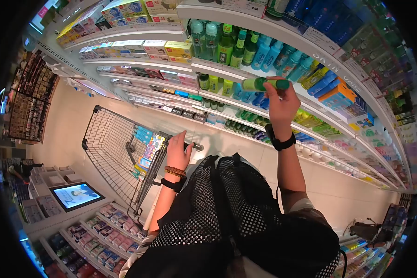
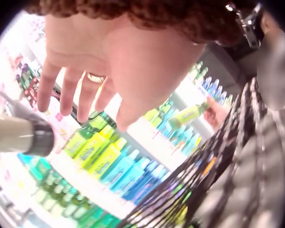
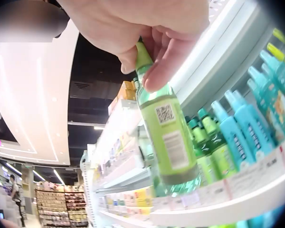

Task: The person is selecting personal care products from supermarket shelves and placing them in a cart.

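A green bottle (image 1: 254, 84) with a green cap is held by the right hand (image 1: 284, 104) in front of the shelf. In the right wrist view the thumb and fingers of the right hand (image 3: 147, 28) pinch the neck of the bottle (image 3: 168, 137), and its label with a square code and barcode faces the camera. The left hand (image 1: 178, 150) is beside the cart's handle end in the head view. In the left wrist view the left hand (image 2: 104, 61) has its fingers extended and holds nothing; whether it touches the cart cannot be told.
A wire shopping cart (image 1: 111, 139) with colourful packs stands at the left. Shelves of bottles and boxes (image 1: 143, 48) run along the front and right. A lit screen (image 1: 77, 195) sits on a lower-left display. A person (image 3: 14, 192) stands far off in the right wrist view.
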Motion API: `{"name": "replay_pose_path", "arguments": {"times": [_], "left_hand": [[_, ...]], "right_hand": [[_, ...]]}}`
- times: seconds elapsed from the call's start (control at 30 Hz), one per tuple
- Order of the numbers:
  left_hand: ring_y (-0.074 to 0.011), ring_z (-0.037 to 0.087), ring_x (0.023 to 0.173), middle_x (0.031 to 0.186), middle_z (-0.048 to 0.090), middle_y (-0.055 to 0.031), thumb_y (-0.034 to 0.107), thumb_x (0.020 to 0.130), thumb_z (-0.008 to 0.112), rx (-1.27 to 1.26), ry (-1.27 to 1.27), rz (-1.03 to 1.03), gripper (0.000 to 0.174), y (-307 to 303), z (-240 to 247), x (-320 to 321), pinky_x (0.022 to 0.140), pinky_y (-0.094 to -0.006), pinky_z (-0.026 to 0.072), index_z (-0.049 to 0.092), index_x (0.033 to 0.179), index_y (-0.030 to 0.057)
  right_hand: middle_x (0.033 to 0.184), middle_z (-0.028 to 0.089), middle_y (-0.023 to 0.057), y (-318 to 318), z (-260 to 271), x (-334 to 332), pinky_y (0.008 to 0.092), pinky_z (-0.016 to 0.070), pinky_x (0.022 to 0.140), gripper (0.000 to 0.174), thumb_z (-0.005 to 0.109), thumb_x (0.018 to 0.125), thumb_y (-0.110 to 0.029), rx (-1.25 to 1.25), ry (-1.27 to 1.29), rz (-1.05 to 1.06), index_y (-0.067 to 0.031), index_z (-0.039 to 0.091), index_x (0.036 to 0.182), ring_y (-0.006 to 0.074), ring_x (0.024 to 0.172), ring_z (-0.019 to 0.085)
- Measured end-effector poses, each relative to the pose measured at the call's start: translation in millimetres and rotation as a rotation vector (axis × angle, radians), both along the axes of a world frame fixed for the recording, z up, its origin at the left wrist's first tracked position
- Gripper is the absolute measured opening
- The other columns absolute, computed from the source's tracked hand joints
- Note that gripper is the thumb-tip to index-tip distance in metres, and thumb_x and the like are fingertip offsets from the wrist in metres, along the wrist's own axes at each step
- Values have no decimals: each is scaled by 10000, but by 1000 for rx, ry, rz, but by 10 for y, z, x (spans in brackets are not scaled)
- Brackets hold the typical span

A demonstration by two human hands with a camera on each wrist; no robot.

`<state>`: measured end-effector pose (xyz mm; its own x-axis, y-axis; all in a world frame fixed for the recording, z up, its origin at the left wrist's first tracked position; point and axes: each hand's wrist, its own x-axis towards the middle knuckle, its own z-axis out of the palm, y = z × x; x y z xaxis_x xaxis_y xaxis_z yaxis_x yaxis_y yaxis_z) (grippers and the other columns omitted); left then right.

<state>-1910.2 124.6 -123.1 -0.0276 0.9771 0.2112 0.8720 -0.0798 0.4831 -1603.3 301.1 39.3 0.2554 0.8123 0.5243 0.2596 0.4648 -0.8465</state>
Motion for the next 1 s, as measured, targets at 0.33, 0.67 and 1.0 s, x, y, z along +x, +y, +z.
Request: {"name": "replay_pose_path", "arguments": {"times": [0.33,0.67,1.0], "left_hand": [[-396,572,1074,1277,632,-166,191,864,729,-28,213,139,437,15,-108,-21,945,-468,485,644,1265,40],[-303,664,624,698,682,-105,308,947,681,275,-84,-109,266,1745,1738,576,553,-406,502,725,1155,147],[-266,626,554,613,627,-64,359,941,696,420,-8,-195,469,2859,1860,1079,539,-384,503,614,1354,152]], "right_hand": [[658,565,107,947,-116,39,341,437,524,398,779,878,-358,197,-400,-29,-24,575,806,276,548,541],[596,581,152,1354,-215,-20,381,448,514,464,790,852,-402,69,-463,64,12,605,754,310,529,566],[776,721,183,1354,-60,-50,337,533,547,468,807,841,-380,-66,-338,146,51,665,957,243,570,691]]}}
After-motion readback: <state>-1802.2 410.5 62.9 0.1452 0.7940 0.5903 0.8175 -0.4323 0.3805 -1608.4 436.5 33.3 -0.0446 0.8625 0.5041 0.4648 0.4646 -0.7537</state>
